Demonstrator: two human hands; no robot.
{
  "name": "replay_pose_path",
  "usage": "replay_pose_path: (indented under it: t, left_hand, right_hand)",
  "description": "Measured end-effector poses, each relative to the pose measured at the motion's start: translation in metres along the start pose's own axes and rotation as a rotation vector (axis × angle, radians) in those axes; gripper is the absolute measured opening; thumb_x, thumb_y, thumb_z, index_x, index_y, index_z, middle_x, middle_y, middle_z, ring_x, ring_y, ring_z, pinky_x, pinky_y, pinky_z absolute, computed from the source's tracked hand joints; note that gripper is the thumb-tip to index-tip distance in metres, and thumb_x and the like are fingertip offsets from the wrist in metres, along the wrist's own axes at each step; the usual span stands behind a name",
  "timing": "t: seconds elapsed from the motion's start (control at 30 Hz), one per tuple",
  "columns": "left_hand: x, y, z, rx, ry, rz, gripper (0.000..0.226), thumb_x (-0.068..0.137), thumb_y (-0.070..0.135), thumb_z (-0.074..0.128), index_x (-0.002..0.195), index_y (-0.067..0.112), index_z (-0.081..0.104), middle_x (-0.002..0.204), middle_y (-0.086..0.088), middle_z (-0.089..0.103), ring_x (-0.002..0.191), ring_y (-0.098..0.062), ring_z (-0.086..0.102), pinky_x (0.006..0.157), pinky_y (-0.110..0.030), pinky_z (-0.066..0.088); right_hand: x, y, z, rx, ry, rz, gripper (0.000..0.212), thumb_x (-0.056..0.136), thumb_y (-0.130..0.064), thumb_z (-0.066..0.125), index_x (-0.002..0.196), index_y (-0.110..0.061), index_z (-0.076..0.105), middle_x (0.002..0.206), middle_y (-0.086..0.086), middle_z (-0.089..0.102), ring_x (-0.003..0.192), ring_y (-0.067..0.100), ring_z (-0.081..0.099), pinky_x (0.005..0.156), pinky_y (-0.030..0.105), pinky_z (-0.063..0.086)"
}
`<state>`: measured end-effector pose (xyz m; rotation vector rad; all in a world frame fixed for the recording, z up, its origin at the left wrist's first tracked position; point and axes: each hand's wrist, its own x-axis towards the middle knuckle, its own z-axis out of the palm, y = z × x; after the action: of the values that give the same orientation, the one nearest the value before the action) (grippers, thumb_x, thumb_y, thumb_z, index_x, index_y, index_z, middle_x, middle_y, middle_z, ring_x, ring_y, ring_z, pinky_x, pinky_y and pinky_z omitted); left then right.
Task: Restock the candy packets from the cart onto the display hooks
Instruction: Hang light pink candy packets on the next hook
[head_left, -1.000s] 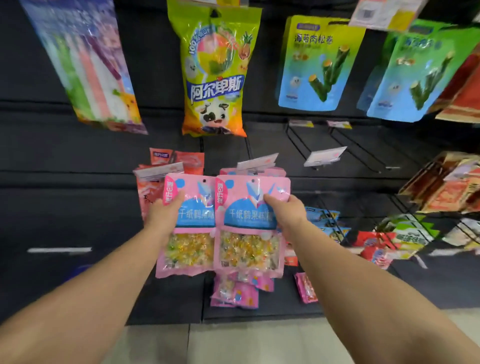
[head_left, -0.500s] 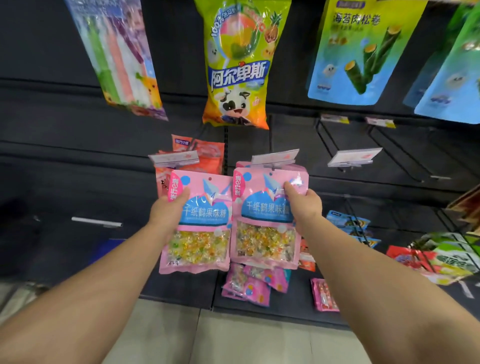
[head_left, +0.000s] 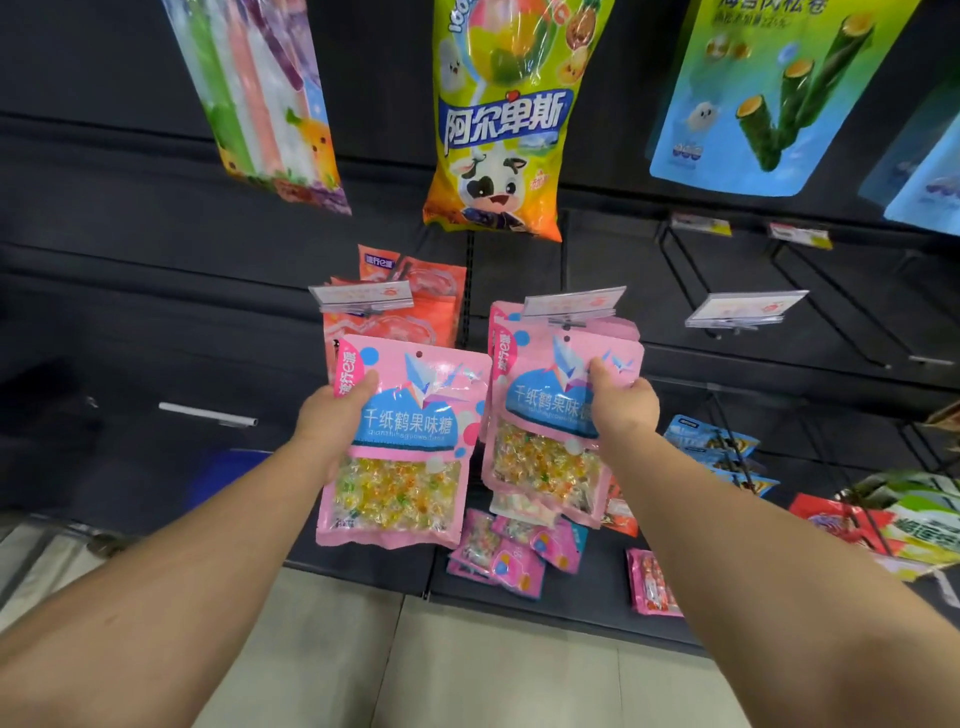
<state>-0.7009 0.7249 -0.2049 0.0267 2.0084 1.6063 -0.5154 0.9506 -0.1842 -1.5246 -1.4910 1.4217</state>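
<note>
Each grip pinches a pink packet's edge: left hand (head_left: 332, 415) free-held, right hand (head_left: 621, 402) at hook.

Glossy plastic candy packets (head_left: 400, 447), matt dark display panel (head_left: 130, 312), thin metal hooks (head_left: 852, 332).

A single wide-angle camera sits on the person's head, looking forward and slightly down along both outstretched forearms. It faces a dark display wall (head_left: 130, 291) of hooks at close range, near enough that hanging bags fill the upper frame. The pale floor (head_left: 467, 670) shows along the bottom edge. Straight lines bow outward toward the edges.
</note>
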Motion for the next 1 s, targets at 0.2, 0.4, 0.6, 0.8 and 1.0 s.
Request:
replay_pose_path:
  t: [0.2, 0.4, 0.6, 0.8, 1.0]
  left_hand:
    - [-0.003, -0.004, 0.006, -0.022, -0.11, -0.013, 0.043, 0.087, 0.051, 0.07, 0.111, 0.016, 0.066, 0.106, -0.006, 0.075, 0.098, -0.027, 0.072, 0.094, -0.052, 0.055]
    - [-0.008, -0.003, 0.024, -0.034, -0.155, 0.011, 0.034, 0.093, 0.043, 0.066, 0.114, 0.015, 0.065, 0.102, -0.005, 0.076, 0.092, -0.024, 0.073, 0.084, -0.043, 0.059]
    - [-0.01, -0.001, 0.033, -0.038, -0.155, 0.019, 0.034, 0.092, 0.043, 0.067, 0.114, 0.017, 0.065, 0.102, -0.004, 0.076, 0.093, -0.024, 0.074, 0.088, -0.045, 0.058]
    - [-0.01, -0.002, 0.034, -0.027, -0.154, 0.012, 0.038, 0.09, 0.046, 0.068, 0.115, 0.017, 0.065, 0.103, -0.004, 0.077, 0.095, -0.024, 0.074, 0.092, -0.048, 0.058]
    - [-0.012, -0.004, 0.041, -0.036, -0.181, 0.029, 0.024, 0.093, 0.042, 0.066, 0.106, 0.021, 0.066, 0.1, -0.001, 0.077, 0.091, -0.021, 0.074, 0.086, -0.043, 0.059]
  right_hand:
    - [-0.005, 0.006, -0.01, 0.089, -0.084, -0.062, 0.038, 0.092, -0.045, 0.064, 0.106, -0.01, 0.058, 0.085, -0.003, 0.061, 0.069, 0.006, 0.058, 0.05, 0.021, 0.042]
    - [-0.011, 0.002, -0.012, 0.158, -0.131, -0.092, 0.029, 0.09, -0.043, 0.068, 0.095, -0.015, 0.06, 0.086, -0.004, 0.068, 0.074, 0.008, 0.067, 0.053, 0.023, 0.052]
    - [-0.001, -0.004, -0.009, 0.104, -0.029, -0.095, 0.035, 0.087, -0.05, 0.066, 0.095, -0.017, 0.059, 0.09, -0.001, 0.065, 0.084, 0.017, 0.065, 0.073, 0.038, 0.057]
    - [0.001, -0.009, -0.001, 0.055, -0.059, -0.022, 0.043, 0.087, -0.054, 0.065, 0.106, -0.016, 0.057, 0.098, 0.001, 0.067, 0.086, 0.015, 0.068, 0.078, 0.038, 0.06]
    - [0.002, -0.008, 0.002, -0.036, -0.051, 0.018, 0.05, 0.088, -0.056, 0.062, 0.11, -0.012, 0.059, 0.104, 0.006, 0.066, 0.09, 0.021, 0.066, 0.076, 0.035, 0.057]
